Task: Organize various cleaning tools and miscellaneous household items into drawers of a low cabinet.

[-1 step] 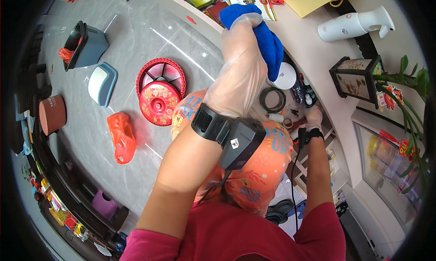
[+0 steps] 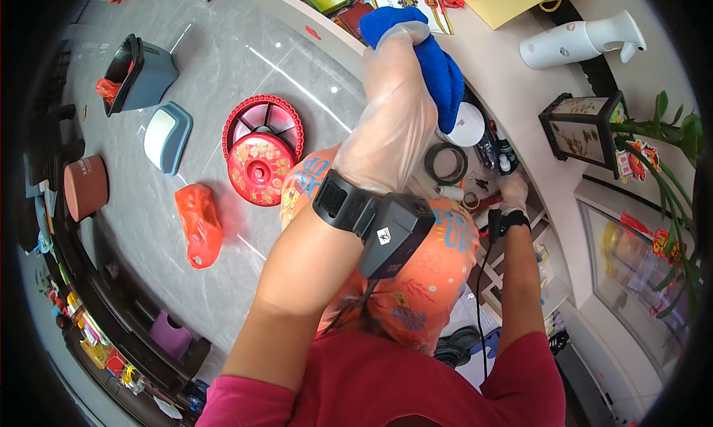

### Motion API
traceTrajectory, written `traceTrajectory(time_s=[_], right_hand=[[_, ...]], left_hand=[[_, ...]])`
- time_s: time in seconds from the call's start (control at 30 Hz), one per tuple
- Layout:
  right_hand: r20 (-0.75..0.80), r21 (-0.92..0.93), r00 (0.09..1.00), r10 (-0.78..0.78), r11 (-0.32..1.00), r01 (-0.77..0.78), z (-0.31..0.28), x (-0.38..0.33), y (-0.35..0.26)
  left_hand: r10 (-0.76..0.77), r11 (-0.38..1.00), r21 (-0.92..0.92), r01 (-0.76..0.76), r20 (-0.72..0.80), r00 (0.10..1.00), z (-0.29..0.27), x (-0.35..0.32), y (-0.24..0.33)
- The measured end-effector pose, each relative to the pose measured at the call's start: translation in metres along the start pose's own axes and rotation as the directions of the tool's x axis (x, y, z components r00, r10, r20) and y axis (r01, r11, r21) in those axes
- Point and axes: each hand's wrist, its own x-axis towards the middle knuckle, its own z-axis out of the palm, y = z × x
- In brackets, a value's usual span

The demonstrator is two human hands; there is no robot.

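Note:
My left hand (image 2: 390, 122), in a clear plastic glove, is raised and shut on a blue cloth (image 2: 438, 67) that drapes over its fingers beside the white counter (image 2: 505, 78). A black band with a boxy device (image 2: 371, 219) wraps that wrist. My right hand (image 2: 512, 193), also gloved and with a black wristband, reaches down into a shelf of small items: a dark tape ring (image 2: 445, 163), a white round lid (image 2: 466, 124) and small bottles (image 2: 497, 154). Whether its fingers hold anything is hidden.
On the counter stand a white spray bottle (image 2: 579, 41), a black lantern (image 2: 581, 134) and a plant (image 2: 672, 152). Below on the grey floor lie a red round compartment box (image 2: 261, 148), an orange bag (image 2: 197, 223), a grey bin (image 2: 141, 74) and a brown pot (image 2: 85, 186).

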Motion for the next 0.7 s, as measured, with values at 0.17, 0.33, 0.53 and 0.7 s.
traceTrajectory(time_s=[0.17,0.33,0.53,0.7], right_hand=[[-0.098,-0.012,0.994,0.058,0.998,-0.059,0.0,-0.006,-0.008],[-0.193,0.202,0.971,-0.142,0.963,0.181,-0.032,-0.063,-0.024],[-0.118,0.522,0.938,-0.326,0.783,0.338,-0.106,-0.111,-0.074],[-0.56,0.226,0.589,-0.583,0.576,0.785,-0.159,-0.093,-0.151]], left_hand=[[0.018,1.0,-0.005,-0.017,0.029,0.999,0.0,0.001,-0.003],[0.092,0.995,-0.021,-0.093,-0.024,0.995,-0.012,0.008,0.002],[0.004,0.989,-0.141,-0.039,-0.24,0.971,0.003,-0.007,0.027],[0.17,0.963,-0.192,-0.189,-0.11,0.979,-0.011,0.002,0.031]])
